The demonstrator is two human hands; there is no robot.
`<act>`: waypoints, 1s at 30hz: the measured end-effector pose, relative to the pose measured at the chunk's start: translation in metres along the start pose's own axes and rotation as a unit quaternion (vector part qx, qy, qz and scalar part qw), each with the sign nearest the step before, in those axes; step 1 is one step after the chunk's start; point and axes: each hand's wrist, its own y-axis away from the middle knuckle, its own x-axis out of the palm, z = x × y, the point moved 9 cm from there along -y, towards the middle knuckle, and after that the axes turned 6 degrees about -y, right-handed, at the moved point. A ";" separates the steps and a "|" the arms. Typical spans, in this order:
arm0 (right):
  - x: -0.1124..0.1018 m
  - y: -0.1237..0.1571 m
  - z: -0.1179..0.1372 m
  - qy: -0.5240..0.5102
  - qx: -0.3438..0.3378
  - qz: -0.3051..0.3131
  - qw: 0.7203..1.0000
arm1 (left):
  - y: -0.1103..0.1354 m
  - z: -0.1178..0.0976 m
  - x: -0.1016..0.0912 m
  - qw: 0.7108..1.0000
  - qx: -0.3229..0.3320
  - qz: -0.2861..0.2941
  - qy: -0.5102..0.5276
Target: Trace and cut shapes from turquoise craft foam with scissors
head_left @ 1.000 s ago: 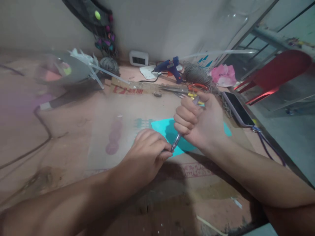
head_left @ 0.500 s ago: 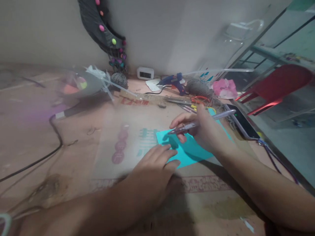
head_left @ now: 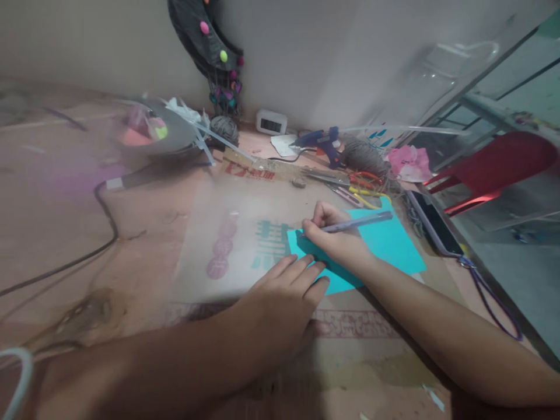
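Nearest me, the left hand [head_left: 286, 294] lies flat and palm down, fingers stretched a little apart and gripping nothing, their tips on the left edge of the turquoise paper [head_left: 385, 242]. That paper lies on a printed board [head_left: 196, 251], towards the right edge of the bench [head_left: 149, 233]. Just past the left fingers, I see the right hand [head_left: 339, 240] curled closed around a pen [head_left: 365, 221], its point down by the paper's far left corner; I can't make out whether it touches. Right of the paper, a phone [head_left: 435, 224] sits along the bench's right edge. Farther off, scissors [head_left: 328, 177] lie across the board's far edge. Behind them, near the bench's back edge, are a blue glue gun [head_left: 321, 140], grey yarn [head_left: 365, 156] and a white clock [head_left: 271, 122]. Beyond the right edge, I see a red chair [head_left: 511, 163].
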 end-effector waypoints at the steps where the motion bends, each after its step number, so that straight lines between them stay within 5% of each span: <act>1: -0.002 0.000 0.002 0.008 -0.001 -0.010 1.000 | 0.000 0.000 0.000 1.000 0.000 0.001 -0.002; 30: 0.005 0.000 0.002 0.061 -0.013 0.004 0.998 | -0.001 0.000 -0.003 1.000 -0.001 -0.010 0.002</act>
